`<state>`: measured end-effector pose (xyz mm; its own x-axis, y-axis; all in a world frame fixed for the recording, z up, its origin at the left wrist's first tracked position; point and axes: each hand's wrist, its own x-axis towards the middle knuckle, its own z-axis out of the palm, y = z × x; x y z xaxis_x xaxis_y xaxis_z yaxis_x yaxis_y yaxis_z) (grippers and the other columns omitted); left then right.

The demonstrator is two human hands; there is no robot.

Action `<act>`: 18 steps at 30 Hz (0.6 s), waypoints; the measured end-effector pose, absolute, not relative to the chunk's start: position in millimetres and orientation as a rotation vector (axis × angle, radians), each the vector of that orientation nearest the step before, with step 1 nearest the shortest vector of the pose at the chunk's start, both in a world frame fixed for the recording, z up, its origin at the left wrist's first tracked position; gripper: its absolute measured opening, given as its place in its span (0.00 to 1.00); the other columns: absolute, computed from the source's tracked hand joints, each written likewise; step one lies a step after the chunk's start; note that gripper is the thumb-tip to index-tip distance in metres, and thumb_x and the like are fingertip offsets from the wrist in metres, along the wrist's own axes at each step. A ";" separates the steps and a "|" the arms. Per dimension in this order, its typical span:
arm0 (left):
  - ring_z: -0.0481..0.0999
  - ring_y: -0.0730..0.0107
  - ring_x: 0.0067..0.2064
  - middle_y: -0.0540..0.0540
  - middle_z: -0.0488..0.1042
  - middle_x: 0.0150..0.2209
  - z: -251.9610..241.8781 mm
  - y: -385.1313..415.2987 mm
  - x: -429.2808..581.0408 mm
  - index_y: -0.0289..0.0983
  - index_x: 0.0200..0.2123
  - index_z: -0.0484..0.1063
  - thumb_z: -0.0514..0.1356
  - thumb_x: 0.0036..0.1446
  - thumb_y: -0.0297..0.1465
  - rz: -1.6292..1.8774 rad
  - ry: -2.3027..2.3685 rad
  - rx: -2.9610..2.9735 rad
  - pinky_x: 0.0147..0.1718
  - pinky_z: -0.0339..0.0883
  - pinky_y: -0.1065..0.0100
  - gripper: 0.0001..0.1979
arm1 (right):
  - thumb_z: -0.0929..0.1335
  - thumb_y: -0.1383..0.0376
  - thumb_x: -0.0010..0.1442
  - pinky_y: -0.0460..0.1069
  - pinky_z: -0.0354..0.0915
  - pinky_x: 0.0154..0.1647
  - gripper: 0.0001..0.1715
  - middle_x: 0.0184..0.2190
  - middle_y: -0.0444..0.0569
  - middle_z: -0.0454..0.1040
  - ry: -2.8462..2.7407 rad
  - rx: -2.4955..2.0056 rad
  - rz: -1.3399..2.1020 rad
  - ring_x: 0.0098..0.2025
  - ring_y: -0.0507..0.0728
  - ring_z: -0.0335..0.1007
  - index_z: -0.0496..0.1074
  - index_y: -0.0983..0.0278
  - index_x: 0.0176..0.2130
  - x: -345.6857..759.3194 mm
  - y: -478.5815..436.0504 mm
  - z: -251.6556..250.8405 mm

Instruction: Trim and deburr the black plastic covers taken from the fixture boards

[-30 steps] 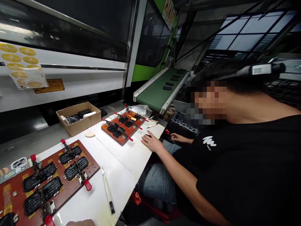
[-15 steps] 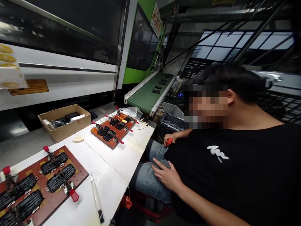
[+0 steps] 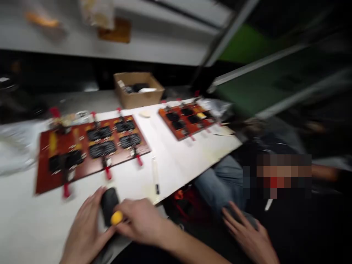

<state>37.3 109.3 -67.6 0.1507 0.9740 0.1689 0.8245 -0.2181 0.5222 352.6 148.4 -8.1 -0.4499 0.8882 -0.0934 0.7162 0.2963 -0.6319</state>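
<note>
The view is smeared by motion. My left hand (image 3: pixel 82 229) is at the near edge of the white table (image 3: pixel 176 161), fingers curled round a black plastic part (image 3: pixel 108 203). My right hand (image 3: pixel 140 220) meets it from the right and pinches a small yellow thing (image 3: pixel 116 218) against that part. What the yellow thing is cannot be made out. Just beyond my hands lies a red-brown jig board (image 3: pixel 44 176) carrying several black parts under red-handled clamps.
A white-handled knife (image 3: pixel 156 176) lies by the table's near edge. Farther right are a second orange jig board (image 3: pixel 178 134), a cardboard box (image 3: pixel 139 97) and a green conveyor (image 3: pixel 261 88). A seated co-worker is at the right, one hand (image 3: pixel 247 234) on a thigh.
The view has swung down and to the left. Both my hands have come into view at the near edge, holding the black part. The co-worker's hand still rests on the thigh.
</note>
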 end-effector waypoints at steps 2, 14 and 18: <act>0.63 0.51 0.69 0.34 0.61 0.69 -67.5 98.1 31.4 0.37 0.72 0.41 0.62 0.60 0.46 0.541 1.746 2.083 0.67 0.60 0.46 0.46 | 0.67 0.55 0.67 0.47 0.67 0.31 0.11 0.37 0.42 0.77 -2.288 -1.353 1.086 0.33 0.54 0.74 0.72 0.54 0.48 287.6 161.7 -16.3; 0.56 0.59 0.72 0.37 0.58 0.71 -64.3 103.9 30.1 0.33 0.72 0.42 0.65 0.55 0.46 0.530 1.735 1.990 0.72 0.50 0.54 0.51 | 0.63 0.57 0.72 0.48 0.63 0.28 0.13 0.39 0.45 0.75 -2.650 -1.298 0.875 0.31 0.55 0.72 0.67 0.55 0.54 229.4 160.4 -32.4; 0.55 0.63 0.73 0.40 0.57 0.71 -64.1 105.8 28.3 0.33 0.72 0.43 0.64 0.56 0.47 0.497 1.736 1.982 0.73 0.47 0.58 0.50 | 0.61 0.56 0.73 0.48 0.62 0.26 0.13 0.38 0.45 0.74 -2.707 -1.284 0.896 0.30 0.54 0.72 0.67 0.55 0.54 223.6 161.0 -33.3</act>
